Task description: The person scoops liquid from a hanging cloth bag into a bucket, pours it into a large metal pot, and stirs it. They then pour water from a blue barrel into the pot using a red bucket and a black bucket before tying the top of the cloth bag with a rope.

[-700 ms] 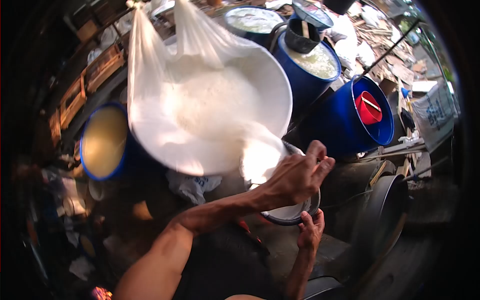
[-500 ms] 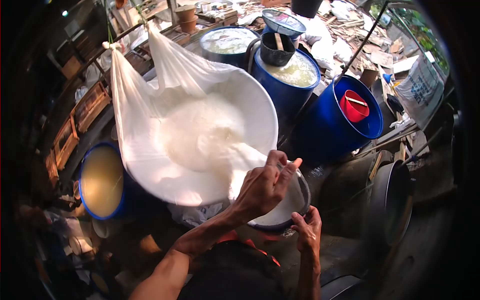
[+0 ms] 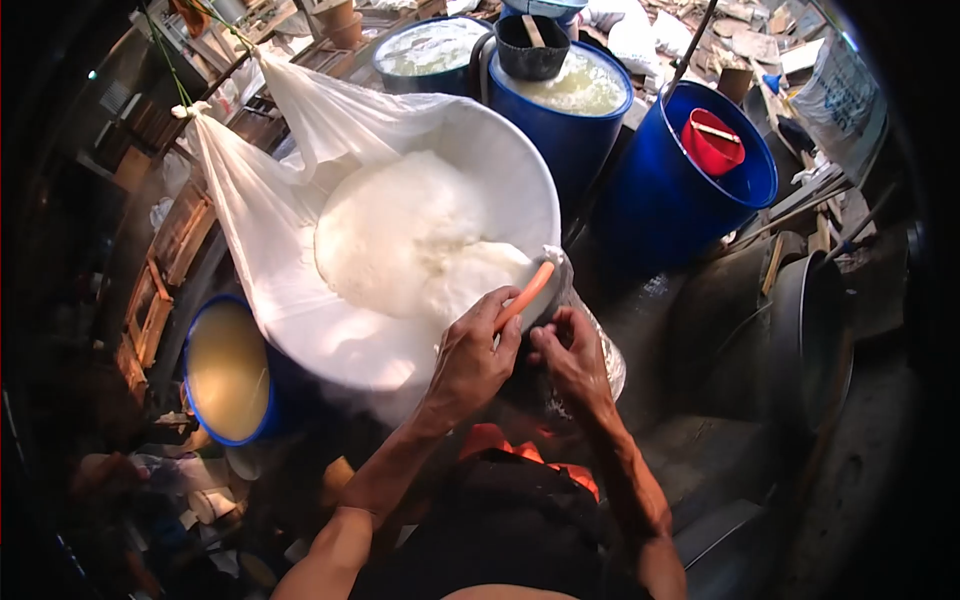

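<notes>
My left hand (image 3: 475,345) is closed around the orange handle (image 3: 526,296) of a dark grey bucket (image 3: 548,292). The bucket is tipped over the near right rim of a wide basin (image 3: 542,190), and milky white liquid (image 3: 400,225) runs from it into the basin. A white cloth (image 3: 235,190) lines the basin, its far corners tied up with cords. Curled fingers of my right hand (image 3: 575,355) are at the bucket's near side; they appear to grip it, though the fingertips are partly hidden. Foam and liquid lie in the cloth.
Blue drums of cloudy liquid stand behind the basin; a black dipper (image 3: 531,52) rests on one drum (image 3: 560,125). To the right, another blue drum (image 3: 655,195) holds a red pail (image 3: 712,145). A drum of yellowish liquid (image 3: 228,370) is at left. Large metal pans (image 3: 800,330) lean at right.
The bucket has gone from nearly level to steeply tipped, moving up and toward the basin. My left hand now shows on its orange handle; my right hand has moved up and left with the bucket.
</notes>
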Available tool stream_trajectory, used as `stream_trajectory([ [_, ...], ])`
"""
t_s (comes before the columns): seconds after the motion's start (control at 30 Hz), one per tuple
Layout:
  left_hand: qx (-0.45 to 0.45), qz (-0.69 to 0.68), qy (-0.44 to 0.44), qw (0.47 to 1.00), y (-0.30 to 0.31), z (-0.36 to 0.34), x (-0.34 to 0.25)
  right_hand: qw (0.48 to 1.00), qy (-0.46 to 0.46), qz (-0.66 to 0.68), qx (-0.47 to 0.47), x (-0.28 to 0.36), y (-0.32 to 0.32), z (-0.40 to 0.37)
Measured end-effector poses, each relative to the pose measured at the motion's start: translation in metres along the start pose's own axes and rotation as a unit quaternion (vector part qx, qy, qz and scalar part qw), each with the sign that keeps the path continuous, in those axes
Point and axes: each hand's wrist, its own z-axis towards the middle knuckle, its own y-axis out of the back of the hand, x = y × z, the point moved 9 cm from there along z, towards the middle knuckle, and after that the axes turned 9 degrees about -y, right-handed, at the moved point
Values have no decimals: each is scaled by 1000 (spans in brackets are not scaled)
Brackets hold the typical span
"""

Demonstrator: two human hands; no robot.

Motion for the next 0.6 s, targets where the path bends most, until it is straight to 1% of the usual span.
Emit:
stream_trajectory([
  [0.03, 16, 1, 33, 999, -1, -6, 8, 1000, -3, 2, 15, 1, -8, 6],
  [0.07, 21, 4, 35, 999, -1, -10, 10, 1000, -4, 4, 28, 2, -15, 11],
  [0.13, 8, 128, -37, 991, 6, -13, 3, 999, 0, -12, 39, 10, -28, 16],
  [0.2, 21, 124, -27, 992, 4, -21, 15, 995, 54, -65, 47, 14, -36, 28],
  [0.27, -56, 50, -15, 997, 12, -26, 30, 991, 69, -105, 40, 15, -47, 39],
  [0.3, -44, 43, 35, 997, 13, -27, 43, 989, 82, -118, 40, 21, -54, 38],
  [0.33, -51, 22, 50, 997, 14, -29, 62, 979, 116, -165, 37, 24, -62, 43],
  [0.4, -78, 62, 1, 995, 23, -27, 73, 962, 148, -214, 83, 30, -77, 45],
  [0.43, -88, 59, -3, 994, 27, -25, 76, 934, 185, -298, 72, 46, -81, 31],
  [0.47, -95, 59, 1, 994, 32, -24, 82, 924, 163, -336, 79, 53, -81, 12],
  [0.53, -136, 79, 12, 988, 42, -25, 104, 901, 259, -337, 89, 55, -80, -30],
  [0.6, -153, 105, 65, 980, 53, -26, 129, 894, 304, -308, 114, 48, -66, -73],
])
